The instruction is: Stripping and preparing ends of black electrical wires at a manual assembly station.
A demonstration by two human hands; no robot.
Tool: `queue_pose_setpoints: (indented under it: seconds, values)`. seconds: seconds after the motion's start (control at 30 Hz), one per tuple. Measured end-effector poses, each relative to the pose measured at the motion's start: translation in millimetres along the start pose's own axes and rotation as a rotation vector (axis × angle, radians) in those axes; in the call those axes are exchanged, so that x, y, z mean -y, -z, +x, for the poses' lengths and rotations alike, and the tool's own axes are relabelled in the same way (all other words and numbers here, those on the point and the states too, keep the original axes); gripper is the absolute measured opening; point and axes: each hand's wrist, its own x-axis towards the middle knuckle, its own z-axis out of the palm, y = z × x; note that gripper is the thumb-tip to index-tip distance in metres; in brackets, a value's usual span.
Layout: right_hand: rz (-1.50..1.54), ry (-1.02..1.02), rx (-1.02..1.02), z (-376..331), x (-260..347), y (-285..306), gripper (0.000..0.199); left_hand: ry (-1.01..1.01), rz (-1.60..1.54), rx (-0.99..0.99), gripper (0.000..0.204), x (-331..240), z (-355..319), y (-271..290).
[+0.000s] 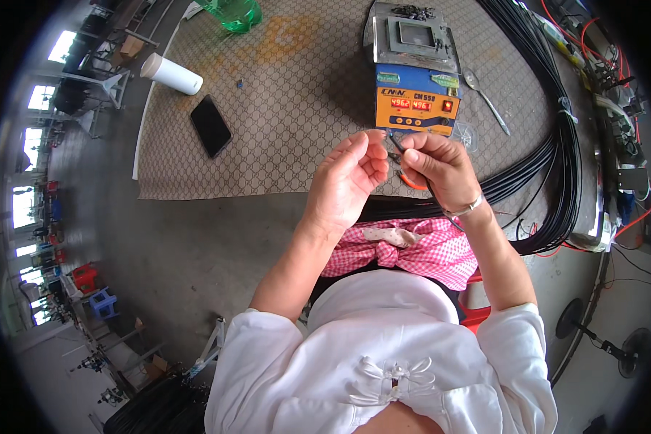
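In front of the blue and orange solder pot (415,108), both my hands are raised close together near the table's front edge. My right hand (445,172) grips a black cable (397,143) between thumb and fingers, its end pointing up and left. The cable's length runs down behind that hand. My left hand (351,177) has its fingers curled, thumb and forefinger pinched together right beside the cable end; whatever they pinch is too small to make out. Below the cable end, an orange-handled tool (411,181) lies partly hidden by my right hand.
A thick bundle of black cables (568,159) curves along the table's right side. Near the pot lie a spoon (488,101) and a small clear round dish (465,135). Toward the left are a black phone (211,126), a white bottle (172,74) and a green bottle (233,13).
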Motion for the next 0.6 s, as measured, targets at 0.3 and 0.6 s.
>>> queue_pose_setpoints:
  seconds: [0.3,0.6]
  values:
    - [0.062,-0.074,0.016,-1.8,1.3,-2.0,0.014,0.081,-0.046,0.022,0.021,-0.6,3.4,-0.2]
    - [0.066,-0.129,0.048,-2.0,3.6,-1.6,0.014,0.066,-0.039,0.006,0.017,0.4,3.9,0.6]
